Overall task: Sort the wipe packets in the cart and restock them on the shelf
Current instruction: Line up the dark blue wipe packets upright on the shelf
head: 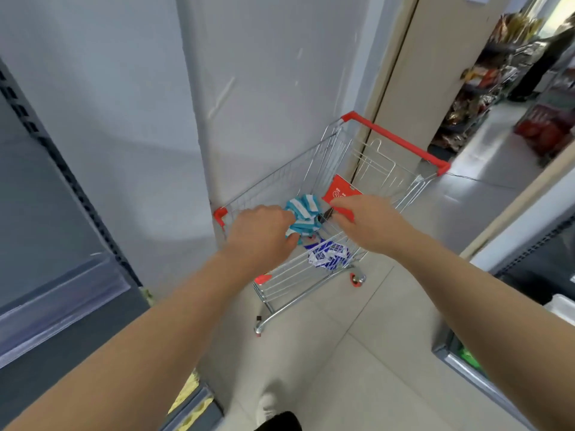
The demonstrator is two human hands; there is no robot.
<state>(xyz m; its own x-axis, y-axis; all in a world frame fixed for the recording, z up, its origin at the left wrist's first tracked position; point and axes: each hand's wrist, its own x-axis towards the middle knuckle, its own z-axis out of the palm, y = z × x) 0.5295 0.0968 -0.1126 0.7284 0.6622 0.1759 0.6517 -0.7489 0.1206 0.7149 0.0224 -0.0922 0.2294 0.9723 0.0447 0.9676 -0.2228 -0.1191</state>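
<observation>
A pale grey wall (124, 88) fills the view from 9 to 12 o'clock, with a squared pillar (264, 73) standing out from it at 12. Just right of the pillar, at 1 o'clock, is a beige door panel (435, 63). Beyond it, at 2 o'clock, blurred racks of snack bags (485, 88) line an aisle, where a person in dark clothes (541, 66) stands. Near them is a low stack of red packs (541, 132). Light floor tiles (357, 353) spread from the centre down to 5 o'clock. A worn yellow strip (186, 396) lies at 7 o'clock, something green (468, 357) at 4, and a pale shoe (267, 409) at 6
</observation>
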